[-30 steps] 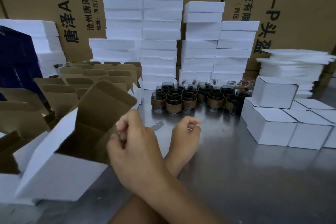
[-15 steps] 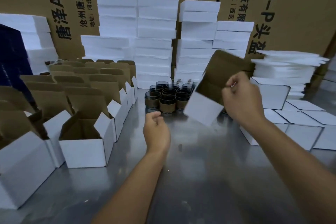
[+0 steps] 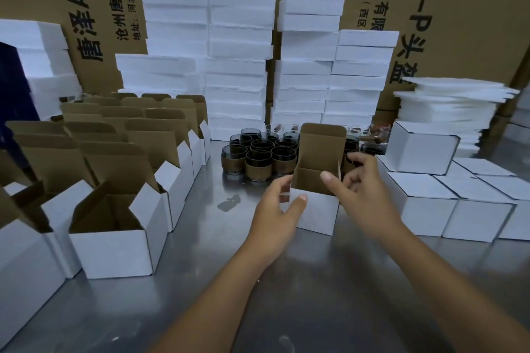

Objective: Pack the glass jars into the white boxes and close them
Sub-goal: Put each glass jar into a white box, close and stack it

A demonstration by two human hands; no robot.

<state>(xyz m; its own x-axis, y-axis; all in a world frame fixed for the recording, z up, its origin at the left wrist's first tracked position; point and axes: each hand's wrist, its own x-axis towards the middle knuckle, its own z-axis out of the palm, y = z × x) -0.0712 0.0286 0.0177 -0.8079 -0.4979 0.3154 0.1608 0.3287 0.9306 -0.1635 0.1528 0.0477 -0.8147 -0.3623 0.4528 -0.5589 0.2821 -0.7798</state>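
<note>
My left hand [image 3: 274, 210] holds the open white box [image 3: 317, 213] at its left front corner, thumb flat on the white front face, fingers curled at the brown side flap. My right hand [image 3: 364, 195] grips the box's right wall, thumb reaching over the open top, the other fingers curled just outside it. The box stands on the steel table [image 3: 286, 289] with its lid flap upright. The glass jars [image 3: 259, 153] cluster just behind the box, to its left. Rows of open boxes [image 3: 114, 241] stand well left of it, closed white boxes [image 3: 430, 203] sit just to its right, and white foam stacks [image 3: 238, 71] rise behind it.
</note>
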